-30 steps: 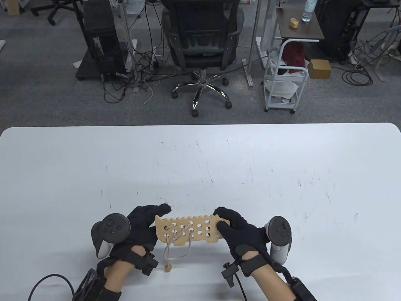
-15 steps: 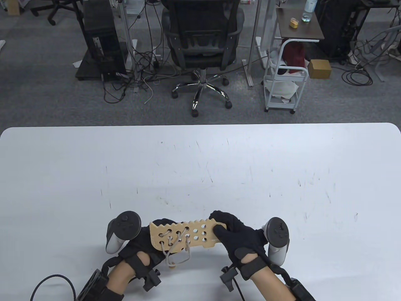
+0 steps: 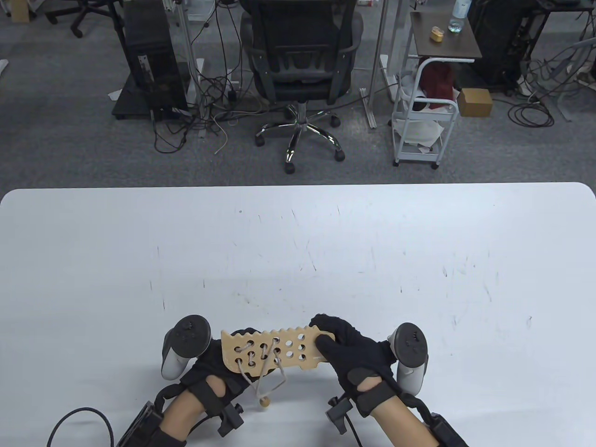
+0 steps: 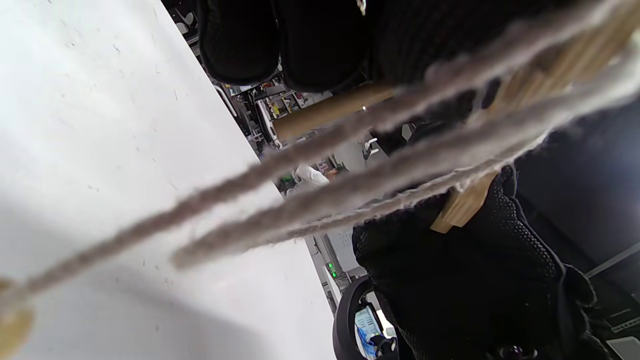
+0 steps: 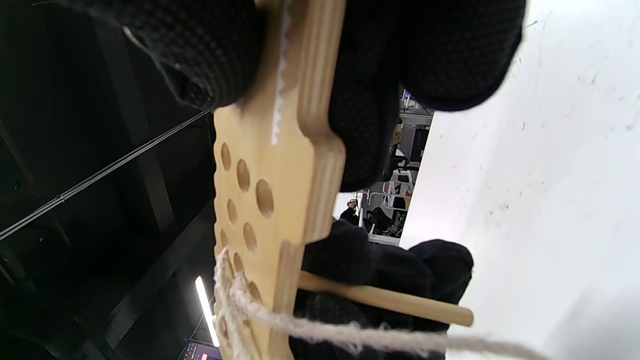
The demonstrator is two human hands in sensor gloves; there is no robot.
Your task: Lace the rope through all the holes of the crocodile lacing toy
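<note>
I see the wooden crocodile lacing board [image 3: 274, 350] held up off the white table [image 3: 326, 242], near its front edge, between my two gloved hands. My right hand [image 3: 354, 349] pinches the board's right end: the thumb lies across the top face and the fingers curl under it, which the right wrist view confirms, with the plywood edge [image 5: 310, 165] clamped between thumb and fingers. My left hand [image 3: 209, 368] sits beneath the board's left end, mostly hidden under it in the table view. In the right wrist view its fingers [image 5: 395, 265] curl round a thin wooden lacing needle [image 5: 390, 300] on the underside of the board, the needle's blunt tip pointing out toward the table. The left wrist view shows the same stick [image 4: 330, 107] beside the gloved fingertips.

The beige rope [image 3: 260, 372] crosses through the holes on the left part of the board in criss-cross stitches; the holes toward the right end stand open. Two loose strands hang down from the board's near edge in a loop, and a small wooden bead [image 3: 264, 402] at the rope's end lies on the table just below. In the left wrist view the strands [image 4: 310, 190] run blurred across the frame.

Beyond the table stand a black office chair [image 3: 298, 60] and a small white trolley [image 3: 421, 125].
</note>
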